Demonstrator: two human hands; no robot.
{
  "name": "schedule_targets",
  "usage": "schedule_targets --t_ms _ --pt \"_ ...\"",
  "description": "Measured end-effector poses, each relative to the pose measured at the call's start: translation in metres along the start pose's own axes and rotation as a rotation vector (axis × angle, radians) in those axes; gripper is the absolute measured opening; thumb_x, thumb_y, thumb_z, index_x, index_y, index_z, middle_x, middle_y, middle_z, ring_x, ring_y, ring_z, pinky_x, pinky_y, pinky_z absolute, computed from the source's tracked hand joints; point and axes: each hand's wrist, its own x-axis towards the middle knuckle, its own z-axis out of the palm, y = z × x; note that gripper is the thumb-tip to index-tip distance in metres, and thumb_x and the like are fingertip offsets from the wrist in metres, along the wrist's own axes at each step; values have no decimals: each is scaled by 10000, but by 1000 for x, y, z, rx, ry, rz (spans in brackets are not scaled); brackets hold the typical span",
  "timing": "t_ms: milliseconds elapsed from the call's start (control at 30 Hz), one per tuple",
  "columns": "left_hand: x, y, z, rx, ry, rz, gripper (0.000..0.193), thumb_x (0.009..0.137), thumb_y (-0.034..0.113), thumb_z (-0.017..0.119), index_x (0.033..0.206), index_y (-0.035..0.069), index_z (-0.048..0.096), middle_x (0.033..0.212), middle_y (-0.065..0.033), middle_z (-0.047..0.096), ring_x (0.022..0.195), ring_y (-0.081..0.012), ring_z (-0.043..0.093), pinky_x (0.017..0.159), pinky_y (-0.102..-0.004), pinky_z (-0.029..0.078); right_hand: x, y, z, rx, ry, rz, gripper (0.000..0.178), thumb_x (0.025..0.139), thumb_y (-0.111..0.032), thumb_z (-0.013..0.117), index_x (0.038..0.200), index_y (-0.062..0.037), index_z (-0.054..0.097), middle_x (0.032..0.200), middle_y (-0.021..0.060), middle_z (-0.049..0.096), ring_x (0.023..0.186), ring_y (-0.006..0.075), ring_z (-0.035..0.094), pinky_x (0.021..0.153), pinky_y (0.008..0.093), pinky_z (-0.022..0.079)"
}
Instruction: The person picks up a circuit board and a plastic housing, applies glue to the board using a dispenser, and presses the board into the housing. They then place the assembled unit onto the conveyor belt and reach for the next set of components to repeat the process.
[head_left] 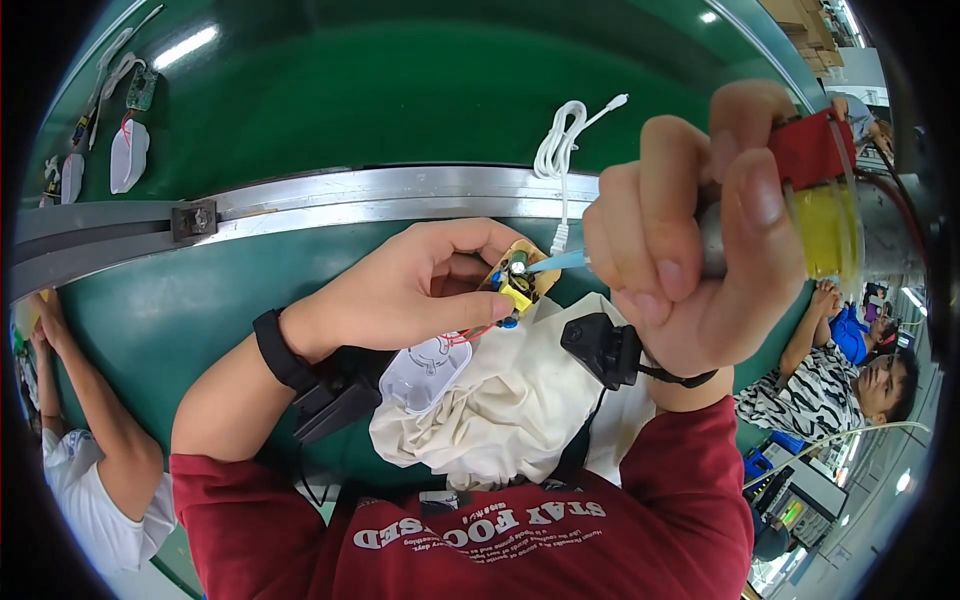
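Observation:
Between the thumb and fingers of my left hand [425, 280], a small circuit board [518, 292] is held tilted, with a yellow transformer and round capacitors on it. Thin red wires run from it to a white plastic housing [428, 372] lying just below. My right hand [690, 240] is wrapped round a glue dispenser [828, 225] with a grey body, a yellow band and a red piece. Its tapered blue nozzle [560, 262] reaches to the board beside a capacitor; whether it touches cannot be made out. Crumpled white cloth [500, 415] lies under the housing.
A metal rail [400, 195] crosses the green bench. Beyond it lie a coiled white cable [556, 150], whose plug hangs over the rail, and other boards with white housings [128, 158] at far left. People sit at the left and right [825, 385]. Black devices are strapped to both my wrists.

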Motion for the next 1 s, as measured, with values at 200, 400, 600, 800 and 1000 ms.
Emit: schedule_targets --t_ms 200,400,600,800,1000 --pt "1 -9 -8 13 9 8 363 902 38 602 1243 -6 484 990 -56 603 770 -72 559 662 -226 490 4 11 -3 -211 -78 -96 182 999 -301 400 936 -133 373 529 -7 379 370 85 348 366 226 274" --pt "2 -5 -5 13 -5 -19 354 904 49 606 1237 -4 495 994 -46 603 787 -68 562 676 -225 490 6 9 -6 -273 -60 -157 197 995 -302 415 923 -126 367 520 -7 380 362 84 352 360 224 274" --pt "8 12 15 10 11 7 357 905 51 606 1241 0 494 999 -36 603 793 -65 563 689 -226 492 6 -15 11 -253 211 -82 237 993 -324 417 979 -94 366 514 -11 380 358 79 348 360 224 274" --pt "12 26 23 -19 -19 -8 361 906 40 597 1249 1 491 1016 -36 600 796 -65 566 702 -220 494 17 -61 30 -319 285 131 389 992 -364 410 1189 -28 403 513 -20 372 361 68 336 362 221 264" --pt "10 31 15 15 -82 42 439 884 40 620 1294 11 468 1045 -36 594 834 -77 570 716 -226 495 12 -68 27 -309 208 -4 470 989 -393 405 1257 -7 375 515 -24 363 368 58 307 365 224 248"
